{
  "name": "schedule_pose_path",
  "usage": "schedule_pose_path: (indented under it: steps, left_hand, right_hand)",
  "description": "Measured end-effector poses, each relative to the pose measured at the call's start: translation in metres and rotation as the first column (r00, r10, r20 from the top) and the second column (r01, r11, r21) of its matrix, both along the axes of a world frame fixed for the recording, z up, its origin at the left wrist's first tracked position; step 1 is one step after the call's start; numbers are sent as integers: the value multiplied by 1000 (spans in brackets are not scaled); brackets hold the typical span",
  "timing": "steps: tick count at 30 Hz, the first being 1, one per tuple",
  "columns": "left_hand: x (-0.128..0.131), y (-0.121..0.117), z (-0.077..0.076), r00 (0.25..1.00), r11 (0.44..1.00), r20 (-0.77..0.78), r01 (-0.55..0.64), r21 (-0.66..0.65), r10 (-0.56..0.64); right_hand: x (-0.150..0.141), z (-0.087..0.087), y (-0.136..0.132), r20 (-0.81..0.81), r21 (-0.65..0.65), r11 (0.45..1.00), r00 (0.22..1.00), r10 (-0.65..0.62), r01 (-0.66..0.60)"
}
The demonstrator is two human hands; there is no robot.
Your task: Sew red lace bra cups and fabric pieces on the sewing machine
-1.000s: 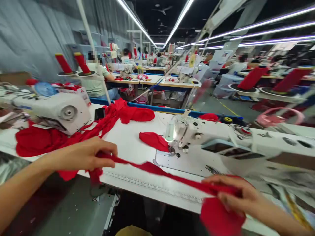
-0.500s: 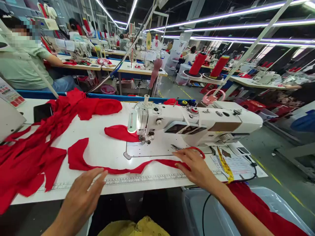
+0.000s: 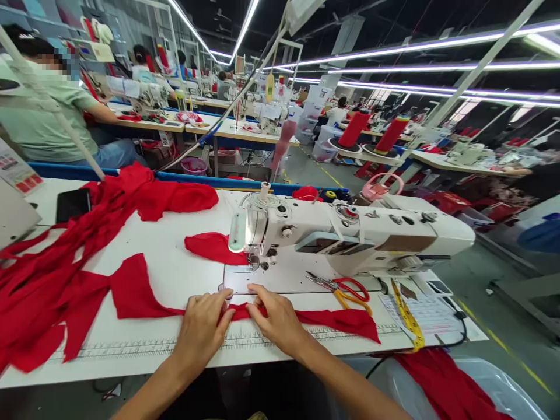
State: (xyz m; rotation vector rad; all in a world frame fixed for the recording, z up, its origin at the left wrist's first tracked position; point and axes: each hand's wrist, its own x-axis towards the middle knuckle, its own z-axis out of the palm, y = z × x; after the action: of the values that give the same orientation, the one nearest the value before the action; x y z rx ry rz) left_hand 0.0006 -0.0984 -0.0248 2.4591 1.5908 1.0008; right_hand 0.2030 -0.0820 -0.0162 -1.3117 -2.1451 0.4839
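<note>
A long red fabric strip (image 3: 336, 319) lies along the front of the white sewing table, its wide end to the left. My left hand (image 3: 203, 324) pinches the strip's narrow middle between thumb and fingers. Close to its right, my right hand (image 3: 275, 318) grips the same strip, with a short stretch of cloth showing between the two. Behind them stands a white sewing machine (image 3: 350, 233), its lamp lit. Another red fabric piece (image 3: 214, 248) lies partly at the needle area. Scissors with red and orange handles (image 3: 335, 284) rest on the machine bed to the right.
A heap of red fabric (image 3: 83, 251) covers the table's left side, beside a black phone (image 3: 73, 205). A yellow tape measure (image 3: 409, 315) and papers lie at the right end. Below is a clear plastic bin (image 3: 494, 379) with red cloth. A person in green (image 3: 56, 116) sits at another table.
Both hands have come together at the strip's middle and closed on it. The left moved right, the right moved left, uncovering the scissors. The strip's right end now lies flatter and wider.
</note>
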Motion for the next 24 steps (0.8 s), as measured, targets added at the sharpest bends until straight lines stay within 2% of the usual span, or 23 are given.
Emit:
schedule_pose_path:
  steps: [2, 4, 5, 7, 8, 12, 16, 20, 21, 24]
  left_hand:
    - [1, -1, 2, 995, 984, -91, -30, 175, 47]
    - [4, -4, 3, 985, 947, -173, 46, 318, 10]
    - [5, -7, 4, 977, 933, -210, 105, 345, -32]
    - [7, -12, 3, 959, 928, -269, 181, 326, -93]
    - [7, -15, 2, 955, 936, -283, 181, 301, -93]
    - [4, -22, -4, 967, 966, -248, 121, 230, -62]
    - [1, -23, -7, 975, 977, -207, 116, 179, -78]
    - [0, -22, -8, 977, 982, -191, 121, 142, -92]
    - [0, -22, -9, 978, 984, -189, 119, 131, -93]
    - [0, -21, -9, 980, 988, -179, 111, 106, -90]
  right_hand:
    - [-2, -2, -3, 55, 53, 997, 997, -61, 59]
    - [-4, -3, -5, 112, 175, 984, 992, -54, 34]
    - [-4, -4, -6, 150, 254, 967, 988, -26, -13]
    - [-3, -5, -7, 218, 371, 921, 975, 37, -119]
    - [-1, -5, -8, 239, 390, 909, 969, 57, -149]
    - [12, -3, -9, 287, 304, 943, 957, 47, -137]
    - [18, 2, -11, 244, 266, 963, 969, -23, -44]
    - [14, 5, -6, 340, 225, 962, 937, 73, -157]
    - [14, 5, -3, 378, 227, 964, 925, 43, -137]
    - [16, 6, 4, 391, 318, 945, 898, -200, 72]
